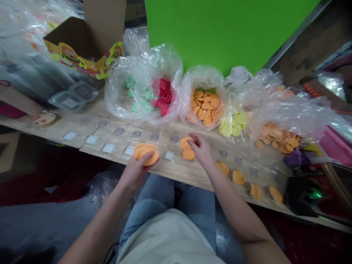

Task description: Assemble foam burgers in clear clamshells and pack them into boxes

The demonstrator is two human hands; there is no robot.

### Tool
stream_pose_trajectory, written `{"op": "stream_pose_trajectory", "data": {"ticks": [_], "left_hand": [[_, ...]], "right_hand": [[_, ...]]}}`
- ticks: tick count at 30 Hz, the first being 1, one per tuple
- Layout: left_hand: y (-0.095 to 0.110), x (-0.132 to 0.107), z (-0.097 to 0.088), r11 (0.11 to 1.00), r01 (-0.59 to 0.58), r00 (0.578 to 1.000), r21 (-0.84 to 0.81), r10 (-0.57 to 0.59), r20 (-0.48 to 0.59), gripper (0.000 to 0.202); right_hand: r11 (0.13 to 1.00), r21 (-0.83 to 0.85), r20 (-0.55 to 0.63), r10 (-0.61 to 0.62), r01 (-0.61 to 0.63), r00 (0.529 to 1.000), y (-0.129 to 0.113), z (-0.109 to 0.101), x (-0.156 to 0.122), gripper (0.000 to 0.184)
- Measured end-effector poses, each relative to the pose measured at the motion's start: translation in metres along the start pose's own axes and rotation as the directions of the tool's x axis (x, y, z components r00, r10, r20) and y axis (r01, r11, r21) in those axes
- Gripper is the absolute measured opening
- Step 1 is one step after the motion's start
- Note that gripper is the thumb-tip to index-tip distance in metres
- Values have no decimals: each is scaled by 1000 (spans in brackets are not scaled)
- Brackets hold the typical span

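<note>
My left hand (140,167) grips a small fanned stack of flat orange discs (145,153) above the table's front edge. Between thumb and fingers of my right hand (201,147) is one orange disc (185,143). Just below it, another orange disc (188,154) lies in the front row. Along that row sit clear trays, several showing a white square (169,155) inside. Farther right, several trays hold orange pieces, such as this orange disc (238,177). What lies under my left hand is hidden.
Behind the trays stand open plastic bags: one with orange discs (205,106), one with red pieces (164,96), others with green and yellow pieces (233,123). A printed cardboard box (79,60) is at back left. A green panel (220,33) rises behind. A dark device (301,196) stands at right.
</note>
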State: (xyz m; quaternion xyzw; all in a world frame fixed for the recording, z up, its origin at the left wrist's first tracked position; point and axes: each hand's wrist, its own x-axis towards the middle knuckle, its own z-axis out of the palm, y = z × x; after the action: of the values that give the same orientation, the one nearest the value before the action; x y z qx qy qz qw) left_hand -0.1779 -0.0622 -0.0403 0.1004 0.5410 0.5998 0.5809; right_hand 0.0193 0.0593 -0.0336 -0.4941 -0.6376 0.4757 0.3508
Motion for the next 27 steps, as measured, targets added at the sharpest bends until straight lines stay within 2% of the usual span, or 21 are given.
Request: {"op": "stream_pose_trajectory", "data": {"ticks": [1,3,5,6,10,14,16,18,19,21,23,24,25,27], "left_hand": [[4,-2,-16,1000,0,999,15,1,-39,34],[10,-6,-41,1000,23,999,7,-23,-41,37],[14,-10,-55,998,59,998,-33,-58,23,40],[14,-11,-58,996,74,996,-50,-72,49,41],[11,-11,-53,988,123,991,-89,-119,58,38],[10,-5,-44,982,147,988,-117,-142,52,34],[12,-3,-43,980,150,987,-132,-141,75,33],[15,-2,-44,969,177,981,-174,-159,113,33],[17,-2,-45,961,194,977,-196,-172,127,33],[17,-3,-44,952,218,972,-214,-191,141,33],[16,-5,-41,960,207,972,-189,-181,147,32],[14,-6,-39,967,189,976,-171,-165,146,33],[13,-7,-38,973,167,980,-157,-146,138,33],[11,-8,-40,983,103,993,-151,-93,77,32]], "right_hand": [[995,-91,13,-43,44,999,2,4,3,27],[974,-197,173,-77,111,982,6,18,6,25],[925,-312,339,-106,218,935,10,35,6,21],[878,-385,380,-131,285,916,13,44,5,18],[681,-575,418,-231,453,878,24,65,-2,11],[480,-716,398,-317,507,861,29,64,-13,20],[433,-742,408,-314,512,857,27,60,-20,19],[456,-720,403,-339,523,850,21,59,-29,21],[505,-694,371,-360,513,856,17,60,-33,23],[680,-592,242,-362,433,900,8,69,-41,27],[886,-380,154,-222,265,963,0,85,-47,32],[955,-255,157,-117,154,981,-3,94,-48,33],[989,-142,184,-18,45,983,-5,101,-48,33],[994,2,219,104,-107,970,-7,110,-43,29]]}}
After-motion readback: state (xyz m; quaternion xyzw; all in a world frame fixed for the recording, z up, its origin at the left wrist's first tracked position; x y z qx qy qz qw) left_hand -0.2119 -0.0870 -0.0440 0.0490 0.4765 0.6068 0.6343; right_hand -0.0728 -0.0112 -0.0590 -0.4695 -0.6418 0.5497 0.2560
